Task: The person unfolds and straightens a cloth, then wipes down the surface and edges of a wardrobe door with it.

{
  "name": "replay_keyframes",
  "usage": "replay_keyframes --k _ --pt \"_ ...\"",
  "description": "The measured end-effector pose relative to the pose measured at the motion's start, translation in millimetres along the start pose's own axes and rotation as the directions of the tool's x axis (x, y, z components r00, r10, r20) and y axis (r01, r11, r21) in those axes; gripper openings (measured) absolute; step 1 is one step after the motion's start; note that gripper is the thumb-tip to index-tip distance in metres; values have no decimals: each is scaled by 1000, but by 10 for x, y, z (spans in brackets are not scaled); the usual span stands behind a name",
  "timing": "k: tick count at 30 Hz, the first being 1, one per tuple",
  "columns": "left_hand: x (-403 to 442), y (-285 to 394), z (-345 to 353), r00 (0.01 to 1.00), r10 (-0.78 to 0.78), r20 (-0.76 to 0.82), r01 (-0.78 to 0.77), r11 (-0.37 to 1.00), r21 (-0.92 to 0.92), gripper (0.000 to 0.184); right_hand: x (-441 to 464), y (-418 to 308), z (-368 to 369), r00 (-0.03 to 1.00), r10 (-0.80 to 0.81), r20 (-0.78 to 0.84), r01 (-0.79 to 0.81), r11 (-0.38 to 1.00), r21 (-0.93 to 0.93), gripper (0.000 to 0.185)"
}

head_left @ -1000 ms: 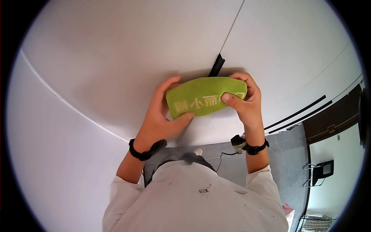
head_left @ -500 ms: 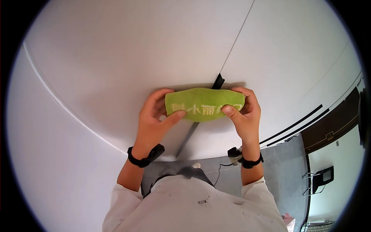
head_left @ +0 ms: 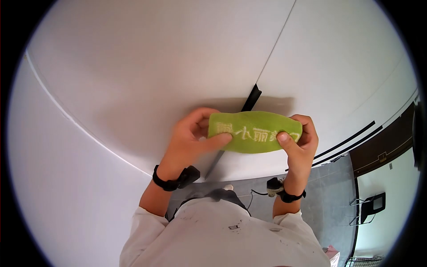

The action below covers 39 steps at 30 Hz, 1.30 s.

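A folded green towel (head_left: 254, 142) with pale characters along its front is held up off the white table, its shadow falling behind it. At its left end, my left hand (head_left: 194, 135) grips it, thumb on the front face and fingers behind. My right hand (head_left: 302, 143) pinches the right end the same way, with the thumb over the lettering. Most fingers of both hands are partly hidden by the cloth. Black bands with small devices sit on both wrists.
The white table surface (head_left: 147, 58) carries a thin seam and a black strip (head_left: 252, 98) running behind the towel. Two black lines (head_left: 347, 140) lie at the table's right edge. A black chair (head_left: 372, 204) stands on the floor at right. A cable hangs near my right wrist.
Both hands have moved the towel to the right and slightly toward my body. More shadow shows behind it, and its lettered face has tilted slightly.
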State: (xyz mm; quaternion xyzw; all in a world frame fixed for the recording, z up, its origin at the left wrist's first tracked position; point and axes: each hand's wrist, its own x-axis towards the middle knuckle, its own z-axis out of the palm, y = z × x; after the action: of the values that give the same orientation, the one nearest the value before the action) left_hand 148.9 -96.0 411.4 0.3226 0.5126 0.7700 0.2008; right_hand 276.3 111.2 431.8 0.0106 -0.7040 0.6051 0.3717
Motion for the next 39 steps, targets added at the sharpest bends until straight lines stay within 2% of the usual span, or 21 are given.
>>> replay_keyframes --k 2,5,7,8,10,13,16,18,20,22,26,28,32,34,37,39 --pt "22 -45 54 1000 -20 -5 20 1000 16 45 6 1 2 999 -2 -44 2 1000 -9 38" --pt "50 -39 115 998 45 -47 -39 992 118 45 55 -15 4 998 5 -65 -5 1000 -1 38" --pt "56 -54 153 969 218 -114 -181 946 268 45 91 -4 50 996 -2 -91 1 1000 -7 38" --pt "67 -54 168 971 213 -111 -178 948 265 45 117 -6 65 995 2 -95 -2 1000 -9 38" --pt "41 -55 195 934 332 -135 -271 901 339 44 129 -5 85 993 0 -116 -1 1000 -4 38" --pt "60 -13 230 913 368 -179 -278 879 387 42 143 -30 114 992 -15 -122 5 997 -81 38" --pt "31 29 231 927 350 -137 -259 859 442 39 152 -36 122 992 -26 -121 12 993 -116 37" --pt "-11 -7 172 923 370 -107 -289 849 441 39 105 -36 102 992 -31 -125 16 993 -120 36" --pt "14 -73 118 909 411 -71 -340 829 445 39 79 -8 55 997 -38 -60 31 992 -118 34" --pt "31 -141 116 879 443 -174 -389 880 272 38 106 8 77 998 -46 -37 42 994 -105 33" --pt "-27 -18 117 883 410 -226 -336 891 305 37 155 -112 177 1000 9 -8 -10 995 -99 33" --pt "-34 73 97 899 369 -235 -294 908 299 38 186 -128 245 1000 2 -10 -3 995 -103 33" --pt "-90 189 99 900 381 -213 -302 896 326 38 276 -169 318 998 -40 -39 38 998 -59 37" --pt "-120 188 104 879 449 -161 -353 839 415 41 276 -208 325 997 -58 -57 55 997 -45 38" --pt "-136 95 118 871 477 -117 -398 824 403 43 249 -174 248 998 10 -64 -10 1000 -1 38" --pt "-189 65 100 857 504 -105 -426 808 407 44 189 -174 176 998 68 11 -68 997 36 38"
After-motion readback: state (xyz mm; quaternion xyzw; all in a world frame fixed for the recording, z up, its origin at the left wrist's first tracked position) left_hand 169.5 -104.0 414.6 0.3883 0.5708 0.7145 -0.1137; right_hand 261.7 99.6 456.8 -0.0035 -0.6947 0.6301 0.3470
